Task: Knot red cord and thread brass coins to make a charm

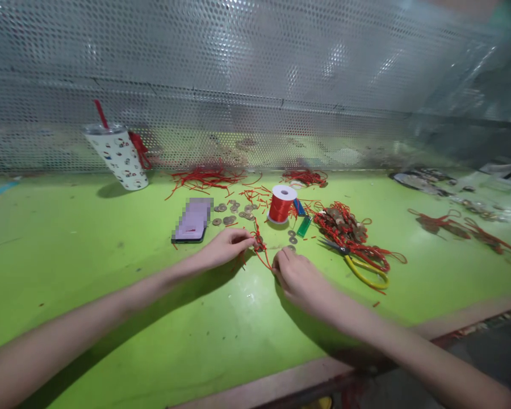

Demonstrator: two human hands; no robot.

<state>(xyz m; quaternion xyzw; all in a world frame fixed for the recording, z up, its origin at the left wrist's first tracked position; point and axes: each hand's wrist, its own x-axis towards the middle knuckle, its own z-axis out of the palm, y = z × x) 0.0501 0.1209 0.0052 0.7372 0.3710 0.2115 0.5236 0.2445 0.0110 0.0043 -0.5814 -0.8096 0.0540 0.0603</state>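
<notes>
My left hand (227, 245) pinches a coin threaded on red cord (259, 244) above the green table (111, 272). My right hand (296, 278) is closed on the other end of the same red cord (266, 261), just right of the left hand. A spool of red cord (281, 203) stands a little beyond both hands. Loose coins (232, 210) lie left of the spool, and two more coins (292, 237) lie near my right hand.
A phone (191, 220) lies beyond my left hand. Yellow-handled scissors (360, 267) and a pile of finished red-cord coin pieces (344, 224) lie to the right. A cup with a red straw (118, 154) stands at the back left. A perforated metal wall (255, 85) closes the back.
</notes>
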